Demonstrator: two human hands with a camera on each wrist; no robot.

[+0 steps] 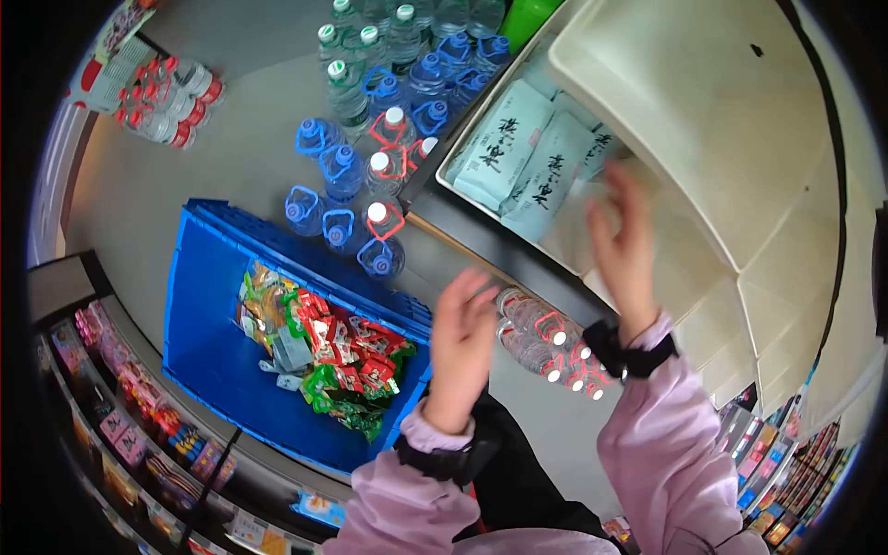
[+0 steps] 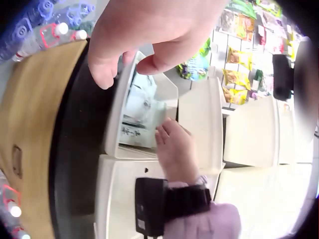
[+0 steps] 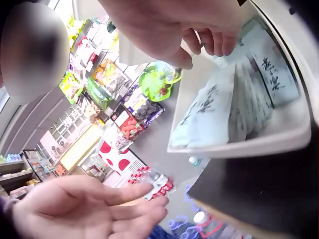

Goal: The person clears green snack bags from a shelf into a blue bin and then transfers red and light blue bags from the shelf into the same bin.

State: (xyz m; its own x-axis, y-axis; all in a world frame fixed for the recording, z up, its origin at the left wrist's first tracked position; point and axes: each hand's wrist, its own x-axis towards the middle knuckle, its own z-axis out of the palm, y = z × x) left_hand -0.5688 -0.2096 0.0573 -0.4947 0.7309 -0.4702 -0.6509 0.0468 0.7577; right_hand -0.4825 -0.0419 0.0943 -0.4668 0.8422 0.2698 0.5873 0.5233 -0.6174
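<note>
Several packets [image 1: 546,176], pale blue-green, black-lettered, oblong

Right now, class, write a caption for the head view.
Left hand beside a blue crate of snack packets, right hand over a bin of pale pouches.

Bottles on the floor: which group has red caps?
The red-labelled group at the head view's upper left; the others have blue caps, white caps or green caps.

Open air above the pale packets [image 1: 548,174] — the white bin [image 1: 504,225] walls them in, bottles [image 1: 342,173] just outside.
</note>
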